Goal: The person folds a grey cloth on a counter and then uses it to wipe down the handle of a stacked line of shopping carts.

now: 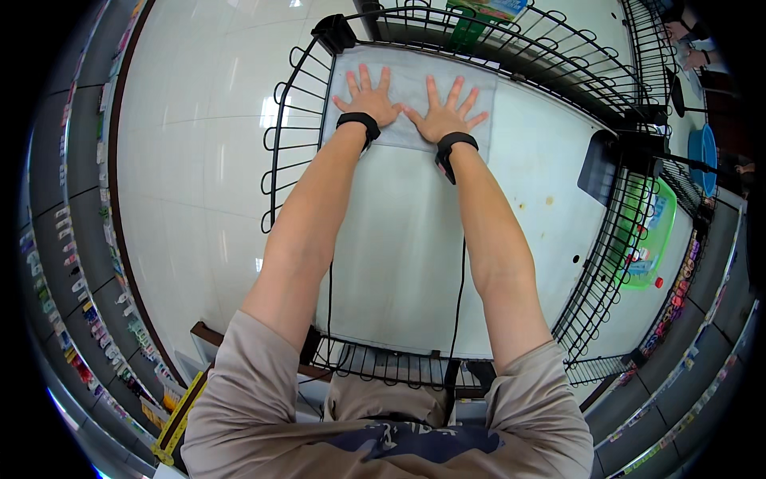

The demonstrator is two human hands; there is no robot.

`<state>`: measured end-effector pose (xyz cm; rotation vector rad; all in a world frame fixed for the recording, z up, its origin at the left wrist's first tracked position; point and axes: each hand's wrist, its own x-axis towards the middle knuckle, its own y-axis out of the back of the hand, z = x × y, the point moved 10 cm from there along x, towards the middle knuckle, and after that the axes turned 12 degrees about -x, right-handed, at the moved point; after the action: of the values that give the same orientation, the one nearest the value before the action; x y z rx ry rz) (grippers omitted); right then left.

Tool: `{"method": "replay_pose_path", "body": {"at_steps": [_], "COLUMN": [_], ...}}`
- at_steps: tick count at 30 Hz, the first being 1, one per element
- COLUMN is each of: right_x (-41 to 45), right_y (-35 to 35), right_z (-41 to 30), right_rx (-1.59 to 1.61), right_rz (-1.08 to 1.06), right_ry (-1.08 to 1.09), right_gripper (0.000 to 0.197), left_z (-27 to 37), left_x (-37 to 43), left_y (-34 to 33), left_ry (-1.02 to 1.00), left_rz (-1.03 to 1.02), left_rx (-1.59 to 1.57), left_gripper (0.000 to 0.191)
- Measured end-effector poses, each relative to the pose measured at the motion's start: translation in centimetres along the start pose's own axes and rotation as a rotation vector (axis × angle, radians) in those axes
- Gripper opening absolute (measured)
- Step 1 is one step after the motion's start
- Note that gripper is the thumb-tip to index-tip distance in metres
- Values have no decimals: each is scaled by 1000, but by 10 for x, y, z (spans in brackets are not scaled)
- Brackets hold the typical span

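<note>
Both palms lie flat on a pale grey cloth (413, 136), with the fingers spread. My left hand (370, 100) rests on the cloth's left half, and my right hand (446, 115) on its right half. The two thumbs nearly meet in the middle. Neither hand grips anything. Beneath the cloth is a white board (395, 239), and the cloth covers its far left corner. Each wrist wears a black band.
Black wire railings (556, 48) border the board at the back, left, right and front. A green plastic basket (655, 239) holding items and a blue basin (701, 158) stand to the right. Another person's hands (688, 54) show at the far right. Stocked shelves (78, 239) line the left.
</note>
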<state>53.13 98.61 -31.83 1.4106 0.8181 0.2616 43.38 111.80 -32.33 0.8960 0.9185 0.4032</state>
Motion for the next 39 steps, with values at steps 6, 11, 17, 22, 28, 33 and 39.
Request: {"method": "replay_pose_path", "body": {"at_steps": [6,11,17,22,28,33,39], "right_x": [16,22,13,-35,-118,-193,-288], "right_y": [-1,-1,5,-10,-36,-62,-97], "right_z": [-2,0,-1,3,3,8,2], "right_rx": [-6,-19,8,3,43,24,5], "right_rz": [12,56,126,134,7,-68,-155], "right_ry": [-5,-9,19,28,27,12,4], "right_gripper": [90,89,85,85,86,90,93], "left_z": [0,3,3,-7,-32,-46,-79], "left_x": [17,23,10,-35,-107,-179,-264], "left_y": [6,6,11,-14,-51,-81,-123], "left_ry": [-3,-16,-56,-34,-31,-40,-18], "left_rz": [31,64,125,80,54,0,-70], "left_rx": [61,72,59,32,51,55,58], "left_gripper": [88,88,87,90,92,94,99]}}
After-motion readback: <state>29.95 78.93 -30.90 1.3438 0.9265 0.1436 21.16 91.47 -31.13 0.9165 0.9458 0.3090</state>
